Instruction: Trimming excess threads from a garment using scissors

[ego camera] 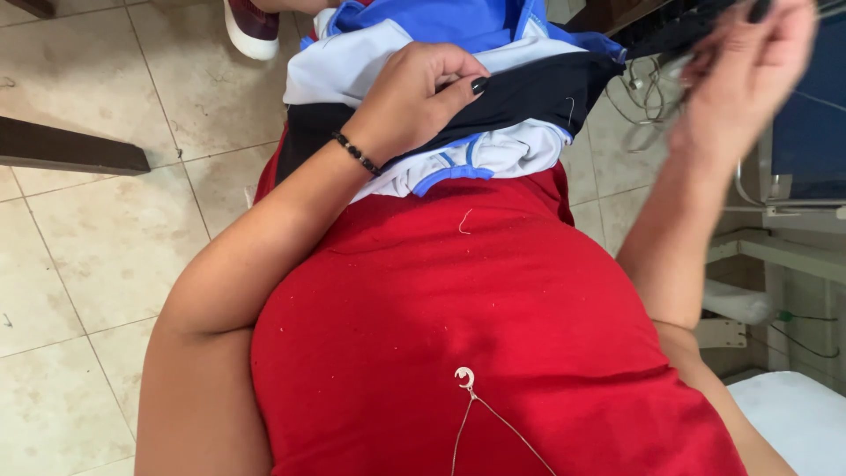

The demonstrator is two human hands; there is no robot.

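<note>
A folded bundle of soft cloth (493, 106) in white, bright blue and black lies bunched on the lap, against the upper edge of a red garment. A broad black band runs across its middle, with white layers above and below and blue trim at the lower fold and along the top. The left hand (419, 97) rests on its left part, fingers curled over the black band, thumb pressed to it.

floor (79, 256) – beige tiles | dark wooden beam (70, 150) – left
</note>
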